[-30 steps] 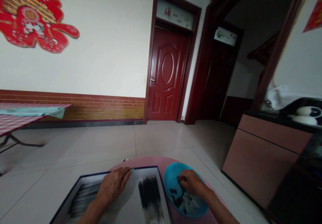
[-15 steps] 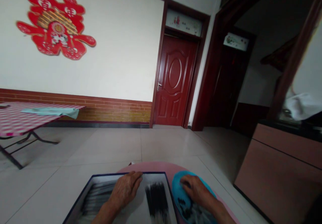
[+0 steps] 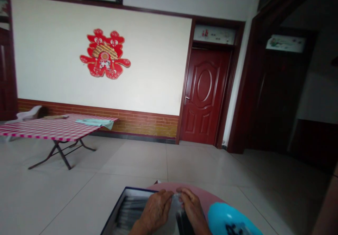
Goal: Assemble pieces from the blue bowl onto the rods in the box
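My left hand (image 3: 157, 207) and my right hand (image 3: 190, 202) are close together over a shallow white box with a dark blue rim (image 3: 113, 208). Their fingertips pinch a small, pale, see-through piece (image 3: 176, 195) between them; its exact kind is too blurred to make out. Thin grey and dark sticks (image 3: 132, 208) lie in the box's left part. A bunch of thin black sticks (image 3: 182, 222) lies under my right hand, which partly hides it. To the right is a bright blue basin (image 3: 223, 214) with small black pieces (image 3: 236, 229) and clear material in it.
Box and basin rest on a round pink table (image 3: 203, 189). Across the tiled floor (image 3: 126, 157) stands a folding table with a red-and-white checked cover (image 3: 60, 127) and a pale green cloth (image 3: 95, 122) on it. Behind are a dark red door (image 3: 206, 90) and a red wall decoration (image 3: 105, 54).
My right hand has come out of the blue basin and moved left to meet my left hand over the box. The view has turned left, so the room appears shifted right.
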The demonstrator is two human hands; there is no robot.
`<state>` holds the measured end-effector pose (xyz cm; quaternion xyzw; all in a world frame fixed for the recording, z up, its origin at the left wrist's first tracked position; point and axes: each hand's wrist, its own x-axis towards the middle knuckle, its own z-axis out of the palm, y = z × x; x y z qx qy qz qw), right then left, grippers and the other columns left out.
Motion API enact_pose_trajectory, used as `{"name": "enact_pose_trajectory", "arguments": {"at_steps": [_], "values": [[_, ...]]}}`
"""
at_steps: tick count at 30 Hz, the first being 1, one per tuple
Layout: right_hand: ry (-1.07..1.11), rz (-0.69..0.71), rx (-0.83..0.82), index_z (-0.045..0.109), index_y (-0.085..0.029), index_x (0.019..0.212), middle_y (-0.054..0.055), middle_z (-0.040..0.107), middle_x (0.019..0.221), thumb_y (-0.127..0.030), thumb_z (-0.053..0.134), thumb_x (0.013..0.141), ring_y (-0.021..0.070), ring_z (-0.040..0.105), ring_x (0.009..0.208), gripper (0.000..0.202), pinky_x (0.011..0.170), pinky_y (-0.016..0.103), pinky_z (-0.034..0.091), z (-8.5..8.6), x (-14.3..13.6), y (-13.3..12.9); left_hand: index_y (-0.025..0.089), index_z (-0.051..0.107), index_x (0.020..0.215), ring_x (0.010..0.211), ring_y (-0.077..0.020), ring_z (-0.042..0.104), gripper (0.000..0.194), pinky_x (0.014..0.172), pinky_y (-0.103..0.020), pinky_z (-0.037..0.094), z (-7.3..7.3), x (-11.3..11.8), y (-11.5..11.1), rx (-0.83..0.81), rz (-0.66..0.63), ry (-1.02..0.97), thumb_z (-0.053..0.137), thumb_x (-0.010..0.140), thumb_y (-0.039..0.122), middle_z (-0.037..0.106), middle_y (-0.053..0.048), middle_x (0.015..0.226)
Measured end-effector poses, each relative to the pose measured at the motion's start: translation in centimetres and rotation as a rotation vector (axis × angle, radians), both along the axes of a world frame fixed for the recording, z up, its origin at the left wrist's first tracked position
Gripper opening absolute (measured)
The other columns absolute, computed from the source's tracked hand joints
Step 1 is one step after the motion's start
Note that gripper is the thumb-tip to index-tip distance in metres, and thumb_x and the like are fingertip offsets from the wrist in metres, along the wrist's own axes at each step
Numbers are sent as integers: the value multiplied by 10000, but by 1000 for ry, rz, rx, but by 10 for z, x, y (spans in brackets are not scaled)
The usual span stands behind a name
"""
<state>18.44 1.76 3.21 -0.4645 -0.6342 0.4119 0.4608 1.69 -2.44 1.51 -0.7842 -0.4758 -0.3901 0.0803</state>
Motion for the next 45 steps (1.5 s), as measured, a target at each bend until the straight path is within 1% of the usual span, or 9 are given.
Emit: {"name": "enact_pose_trajectory", "arguments": {"at_steps": [4,9,13,18,22,27,33,38,45], "values": [[131,-79,-13,675,-184,811,50,696,780,-382,496,662,202,625,714,305,602,274,485,-12,1,1,204,588,1143,750,-202,648,329,678,-282,507,3,-1,0,-60,20,59,382,886,186,670,-76,839],[210,-73,-47,649,-190,772,17,666,696,-380,548,636,200,613,661,255,587,277,484,-10,4,-1,241,573,1179,767,-207,643,354,692,-291,495,12,1,-4,-202,-3,88,372,895,178,672,-66,864],[191,-34,-19,638,-195,778,4,648,693,-364,542,666,181,590,635,224,573,265,467,-8,2,-4,246,564,1196,842,-203,637,354,754,-285,480,16,3,-6,-254,-45,73,381,900,179,679,-68,920],[58,32,64,648,-207,750,-9,643,677,-359,537,704,178,577,650,194,578,256,445,-8,1,-10,249,575,1165,888,-199,619,336,792,-281,465,17,3,-7,-276,-81,58,384,896,184,675,-61,970],[63,58,1,680,-204,845,4,676,728,-398,558,718,190,607,683,261,580,262,459,-8,1,-12,218,617,1053,893,-199,611,290,802,-285,457,8,3,-2,-278,-103,15,384,887,171,675,-64,943],[199,61,-127,687,-170,995,63,719,855,-470,655,665,237,652,811,447,650,297,506,-5,1,-11,168,654,852,823,-200,595,300,779,-309,459,-10,2,10,-248,26,10,361,909,194,653,-91,856],[372,48,-252,699,-142,943,80,729,816,-497,760,547,256,674,808,535,723,346,535,-2,-1,-17,165,634,870,889,-208,589,263,820,-316,460,-20,4,13,-163,32,55,372,896,149,652,-96,907],[434,35,-306,685,-129,928,70,731,766,-478,798,513,236,681,759,553,723,357,542,-5,-2,-17,159,601,804,818,-206,591,227,745,-290,477,-12,6,10,-182,38,196,390,870,107,629,-87,795],[471,18,-370,676,-134,873,39,718,681,-420,824,475,203,673,675,513,663,332,542,-4,-1,-17,156,576,868,758,-178,583,160,671,-254,462,5,9,3,-278,89,348,430,855,93,608,-71,867]]}}
